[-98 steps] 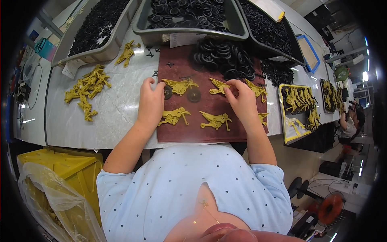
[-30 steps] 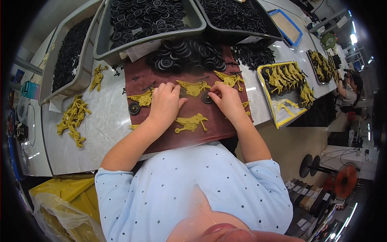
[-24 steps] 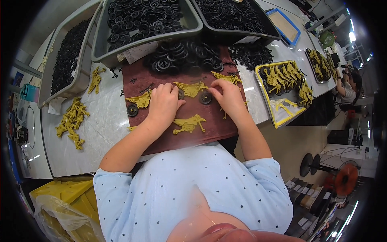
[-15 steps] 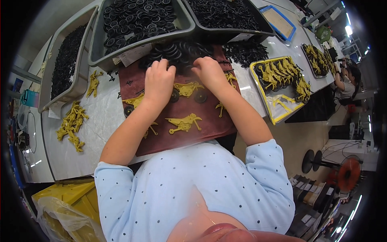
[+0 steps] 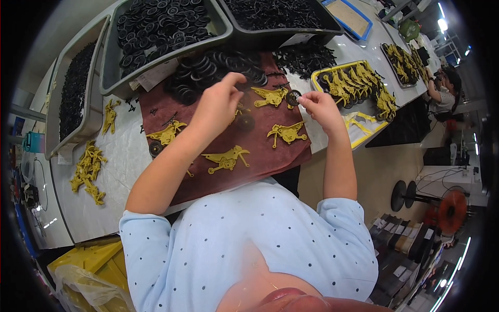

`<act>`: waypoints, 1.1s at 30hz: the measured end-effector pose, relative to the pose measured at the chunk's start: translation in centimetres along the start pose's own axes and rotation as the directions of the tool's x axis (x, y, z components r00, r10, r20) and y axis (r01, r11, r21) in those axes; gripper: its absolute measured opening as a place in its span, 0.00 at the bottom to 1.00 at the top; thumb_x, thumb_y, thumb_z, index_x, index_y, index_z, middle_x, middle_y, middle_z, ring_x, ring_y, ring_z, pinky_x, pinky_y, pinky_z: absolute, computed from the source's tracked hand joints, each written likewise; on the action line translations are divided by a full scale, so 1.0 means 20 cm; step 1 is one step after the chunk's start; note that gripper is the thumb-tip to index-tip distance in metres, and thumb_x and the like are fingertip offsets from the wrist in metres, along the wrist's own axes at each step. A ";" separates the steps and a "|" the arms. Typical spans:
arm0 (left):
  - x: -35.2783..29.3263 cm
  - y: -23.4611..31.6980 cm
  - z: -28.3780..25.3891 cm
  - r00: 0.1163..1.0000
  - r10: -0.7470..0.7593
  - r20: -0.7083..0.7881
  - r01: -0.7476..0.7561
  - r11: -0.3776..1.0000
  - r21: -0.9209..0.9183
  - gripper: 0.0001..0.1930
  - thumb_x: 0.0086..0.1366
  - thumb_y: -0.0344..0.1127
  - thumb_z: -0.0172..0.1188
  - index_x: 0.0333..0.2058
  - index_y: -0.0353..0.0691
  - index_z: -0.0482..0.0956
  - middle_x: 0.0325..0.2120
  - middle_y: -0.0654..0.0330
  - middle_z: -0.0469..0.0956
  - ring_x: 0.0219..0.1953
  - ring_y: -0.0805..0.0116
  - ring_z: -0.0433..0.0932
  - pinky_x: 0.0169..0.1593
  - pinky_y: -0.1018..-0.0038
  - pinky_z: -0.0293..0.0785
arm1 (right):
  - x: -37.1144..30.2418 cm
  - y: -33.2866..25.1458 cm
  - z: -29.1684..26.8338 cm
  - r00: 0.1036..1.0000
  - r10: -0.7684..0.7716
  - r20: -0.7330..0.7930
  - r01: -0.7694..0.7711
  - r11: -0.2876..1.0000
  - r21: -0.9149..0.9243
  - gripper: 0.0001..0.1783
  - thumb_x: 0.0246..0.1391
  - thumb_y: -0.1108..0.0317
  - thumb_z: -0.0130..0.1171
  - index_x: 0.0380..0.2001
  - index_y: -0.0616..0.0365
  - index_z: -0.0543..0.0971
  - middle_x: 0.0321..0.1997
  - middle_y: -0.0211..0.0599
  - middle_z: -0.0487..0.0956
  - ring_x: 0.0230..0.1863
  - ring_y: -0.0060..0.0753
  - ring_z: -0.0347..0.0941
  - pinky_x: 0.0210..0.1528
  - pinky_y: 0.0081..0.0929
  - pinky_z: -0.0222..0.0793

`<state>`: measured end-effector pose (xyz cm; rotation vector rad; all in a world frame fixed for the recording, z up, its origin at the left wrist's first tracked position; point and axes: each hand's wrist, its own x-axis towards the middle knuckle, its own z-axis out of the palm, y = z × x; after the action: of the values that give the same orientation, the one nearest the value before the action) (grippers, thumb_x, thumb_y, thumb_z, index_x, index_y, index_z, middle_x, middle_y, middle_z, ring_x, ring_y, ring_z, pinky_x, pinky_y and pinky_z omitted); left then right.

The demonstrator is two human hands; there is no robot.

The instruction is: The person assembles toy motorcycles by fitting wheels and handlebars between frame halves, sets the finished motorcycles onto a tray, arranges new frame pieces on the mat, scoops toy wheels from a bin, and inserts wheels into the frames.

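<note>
My right hand [image 5: 321, 112] pinches a black spoked wheel [image 5: 293, 97] between thumb and fingertips. The wheel is at the right end of a yellow plastic bike-frame part [image 5: 269, 96] on the dark red cloth [image 5: 260, 148]. My left hand [image 5: 221, 101] hovers over the cloth near a heap of black wheels [image 5: 202, 73]; its curled index finger and thumb are apart, and no object shows between them. A yellow part and a dark wheel [image 5: 245, 122] lie partly hidden beside that hand. Other yellow parts lie nearer me [image 5: 227, 158], at right [image 5: 287, 133] and at left [image 5: 169, 134].
Grey bins of black wheels [image 5: 161, 31] and small black parts [image 5: 280, 15] stand at the back, another bin [image 5: 78, 93] at left. Yellow parts [image 5: 88, 169] are piled on the left. A yellow-rimmed tray [image 5: 353, 88] holds assembled pieces at right. Someone [image 5: 444, 91] sits far right.
My right hand has left the wheel heap and moved right and nearer, now with a wheel in it. My left hand has shifted slightly right. The view has turned a little.
</note>
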<state>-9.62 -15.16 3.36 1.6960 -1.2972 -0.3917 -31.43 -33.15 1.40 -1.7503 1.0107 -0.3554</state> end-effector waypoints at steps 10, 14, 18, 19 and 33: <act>0.06 -0.10 0.27 0.988 0.152 0.038 -0.155 0.928 0.338 0.07 0.59 0.27 0.57 0.36 0.37 0.81 0.28 0.53 0.80 0.34 0.51 0.76 0.42 0.61 0.71 | -0.01 0.14 0.02 0.985 0.160 0.061 -0.166 0.979 0.119 0.13 0.55 0.62 0.62 0.32 0.63 0.79 0.22 0.23 0.72 0.21 0.13 0.62 0.21 0.16 0.56; 0.06 -0.12 0.28 0.989 0.148 0.029 -0.149 0.933 0.327 0.07 0.59 0.28 0.58 0.35 0.37 0.82 0.28 0.53 0.81 0.34 0.51 0.76 0.42 0.61 0.71 | -0.01 0.13 0.02 0.982 0.177 0.063 -0.181 0.982 0.054 0.15 0.53 0.60 0.63 0.31 0.65 0.81 0.22 0.26 0.75 0.22 0.17 0.66 0.24 0.21 0.61; 0.06 -0.13 0.28 0.986 0.159 0.049 -0.166 0.921 0.351 0.07 0.58 0.28 0.59 0.35 0.38 0.82 0.28 0.54 0.81 0.33 0.52 0.75 0.42 0.61 0.71 | 0.00 0.13 0.02 0.985 0.160 0.067 -0.161 0.987 0.002 0.16 0.53 0.60 0.63 0.30 0.66 0.81 0.21 0.27 0.75 0.22 0.18 0.66 0.24 0.22 0.62; 0.06 -0.13 0.27 0.987 0.152 0.059 -0.163 0.922 0.352 0.07 0.58 0.28 0.59 0.35 0.38 0.82 0.27 0.54 0.81 0.33 0.52 0.75 0.42 0.62 0.71 | 0.01 0.13 0.02 0.985 0.160 0.064 -0.160 0.987 -0.018 0.16 0.52 0.60 0.63 0.30 0.66 0.81 0.21 0.28 0.76 0.22 0.19 0.68 0.25 0.23 0.64; -0.04 -0.03 0.23 0.968 0.151 0.202 -0.237 0.821 0.519 0.20 0.49 0.36 0.70 0.42 0.40 0.82 0.38 0.61 0.79 0.44 0.61 0.72 0.47 0.65 0.64 | 0.00 0.14 0.05 0.999 0.046 0.002 -0.046 0.987 -0.157 0.13 0.54 0.62 0.63 0.30 0.64 0.80 0.20 0.22 0.72 0.19 0.14 0.62 0.20 0.18 0.56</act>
<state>-12.75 -16.70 0.31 1.9920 -1.8024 -0.0235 -32.09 -32.95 -1.48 -1.8636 1.0980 -0.2471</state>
